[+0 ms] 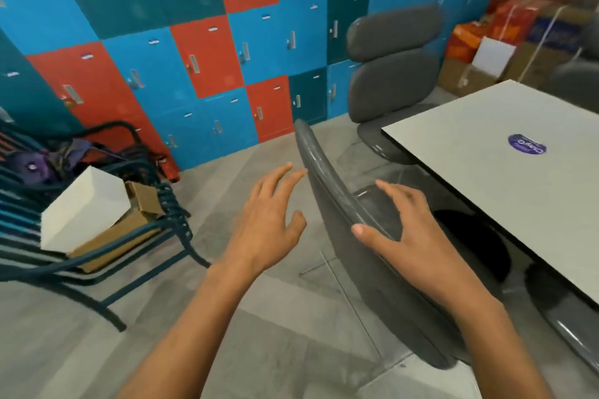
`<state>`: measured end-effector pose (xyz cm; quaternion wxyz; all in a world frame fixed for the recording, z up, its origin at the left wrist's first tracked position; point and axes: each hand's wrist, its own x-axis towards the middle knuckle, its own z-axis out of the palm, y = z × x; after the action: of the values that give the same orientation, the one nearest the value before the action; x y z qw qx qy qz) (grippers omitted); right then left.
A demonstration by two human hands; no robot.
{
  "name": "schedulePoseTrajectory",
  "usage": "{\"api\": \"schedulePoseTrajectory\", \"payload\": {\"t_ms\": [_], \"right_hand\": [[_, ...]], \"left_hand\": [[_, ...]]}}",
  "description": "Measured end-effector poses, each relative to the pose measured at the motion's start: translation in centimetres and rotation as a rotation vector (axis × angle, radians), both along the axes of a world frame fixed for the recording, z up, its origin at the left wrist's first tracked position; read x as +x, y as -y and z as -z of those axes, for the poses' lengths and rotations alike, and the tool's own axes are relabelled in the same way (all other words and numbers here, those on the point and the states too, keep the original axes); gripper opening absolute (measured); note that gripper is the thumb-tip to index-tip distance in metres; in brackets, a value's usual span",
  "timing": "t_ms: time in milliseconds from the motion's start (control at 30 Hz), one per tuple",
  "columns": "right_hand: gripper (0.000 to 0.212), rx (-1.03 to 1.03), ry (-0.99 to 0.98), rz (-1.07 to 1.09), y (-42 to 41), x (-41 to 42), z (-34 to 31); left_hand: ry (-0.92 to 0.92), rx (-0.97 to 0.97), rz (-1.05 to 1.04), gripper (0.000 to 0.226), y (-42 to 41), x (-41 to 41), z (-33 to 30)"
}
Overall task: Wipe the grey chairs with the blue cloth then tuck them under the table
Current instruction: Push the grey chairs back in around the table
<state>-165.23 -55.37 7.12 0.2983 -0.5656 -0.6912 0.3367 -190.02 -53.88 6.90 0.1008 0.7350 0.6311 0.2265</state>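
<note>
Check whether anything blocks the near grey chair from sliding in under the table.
Nothing visible does. The near grey chair already sits at the table edge, seat partly beneath it. The right hand rests on its backrest; the left hand hovers beside it. The space under the table is dark and mostly hidden.

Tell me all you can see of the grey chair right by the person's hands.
The near grey chair has a smooth, glossy curved backrest that looks like moulded plastic. It stands on the tiled floor beside the white table, its seat partly under the tabletop. The right hand rests on the backrest's top edge; the left hand hovers open just beside it.
</note>
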Motion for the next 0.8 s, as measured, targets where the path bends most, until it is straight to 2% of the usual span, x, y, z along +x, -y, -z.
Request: {"api": "schedulePoseTrajectory", "payload": {"t_ms": [267, 600, 800], "right_hand": [[0.082, -0.036, 0.058, 0.15, -2.9, -2.2, 1.6], [0.081, -0.138, 0.08, 0.368, -5.6, -5.9, 3.3], [0.079, -0.199, 0.208, 0.59, -3.4, -8.0, 3.9]], "left_hand": [[-0.015, -0.06, 0.258, 0.075, -7.7, -1.2, 2.5], [-0.336, -0.197, 0.546, 0.093, -16.8, -1.8, 3.4], [-0.45, -0.233, 0.736, 0.101, -19.8, -0.1, 4.7]]}}
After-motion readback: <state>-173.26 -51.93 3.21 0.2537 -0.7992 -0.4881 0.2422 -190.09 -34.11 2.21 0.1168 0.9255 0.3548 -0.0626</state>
